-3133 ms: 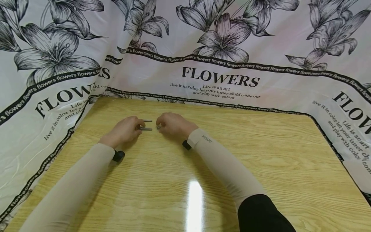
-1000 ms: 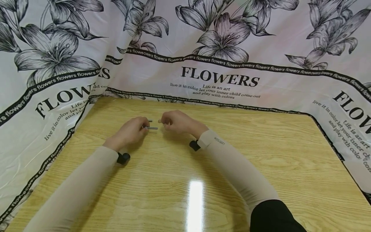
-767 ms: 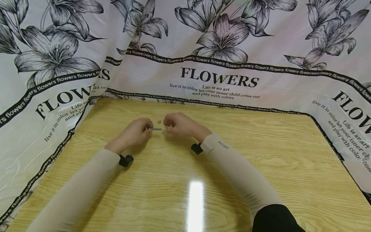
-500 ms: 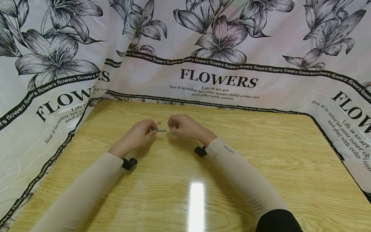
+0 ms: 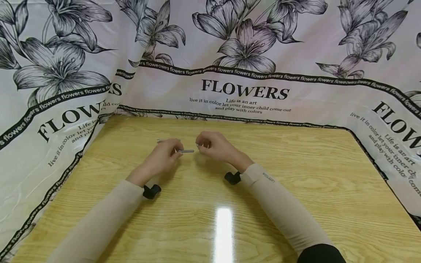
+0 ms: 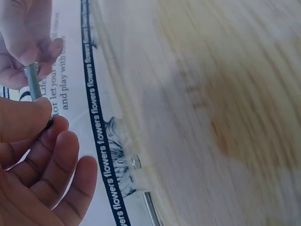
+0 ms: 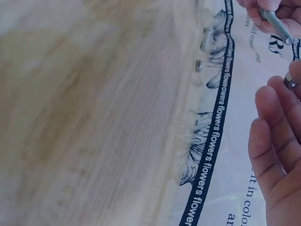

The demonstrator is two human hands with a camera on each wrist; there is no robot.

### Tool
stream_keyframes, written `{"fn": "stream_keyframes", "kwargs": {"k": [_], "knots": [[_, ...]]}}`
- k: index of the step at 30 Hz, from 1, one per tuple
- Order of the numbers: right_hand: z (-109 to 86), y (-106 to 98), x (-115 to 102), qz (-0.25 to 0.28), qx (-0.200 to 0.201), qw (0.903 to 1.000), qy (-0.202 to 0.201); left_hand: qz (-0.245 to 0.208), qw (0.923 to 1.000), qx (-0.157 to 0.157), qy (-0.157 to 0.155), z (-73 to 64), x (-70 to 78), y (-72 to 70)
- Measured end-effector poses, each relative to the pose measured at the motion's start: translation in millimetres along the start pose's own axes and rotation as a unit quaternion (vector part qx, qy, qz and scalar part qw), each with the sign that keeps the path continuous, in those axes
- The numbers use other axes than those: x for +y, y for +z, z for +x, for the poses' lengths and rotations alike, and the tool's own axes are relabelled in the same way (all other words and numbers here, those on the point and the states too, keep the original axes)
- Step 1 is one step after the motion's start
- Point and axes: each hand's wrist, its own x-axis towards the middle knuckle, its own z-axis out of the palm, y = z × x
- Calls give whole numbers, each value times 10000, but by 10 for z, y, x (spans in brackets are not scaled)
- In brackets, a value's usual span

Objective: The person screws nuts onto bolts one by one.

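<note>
My left hand (image 5: 159, 159) pinches a grey metal bolt (image 5: 188, 151) between thumb and fingers, its threaded shank pointing right. Facing it, my right hand (image 5: 218, 149) pinches a small metal nut (image 7: 290, 81) at its fingertips. The right wrist view shows a gap between the nut and the bolt's tip. A second bolt (image 5: 161, 140) lies on the table behind my left hand, which partly hides it. Near that bolt's end rests a second nut (image 6: 136, 162), clear in both wrist views. The head of the held bolt is hidden by my fingers.
The wood-grain table (image 5: 279, 175) stretches to the right and toward me. A white curtain (image 5: 246, 93) with black flower prints and lettering hangs along its back and sides. A bright reflection lies on the near tabletop.
Both hands have moved right and slightly nearer, carrying one bolt and one nut away from the other pair. The second bolt and nut stay behind on the table. The head view has shifted slightly.
</note>
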Motion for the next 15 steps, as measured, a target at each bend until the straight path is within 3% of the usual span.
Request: {"fn": "stream_keyframes", "kwargs": {"k": [5, 10, 15], "knots": [[-71, -19, -8, 112, 140, 9998, 48, -18, 9999, 135, 53, -24, 47, 13], [-143, -51, -15, 120, 291, 9994, -111, -18, 9998, 196, 21, -34, 78, 44], [-250, -92, -3, 128, 429, 9986, -266, -31, 9996, 236, 183, -15, 113, 107]]}}
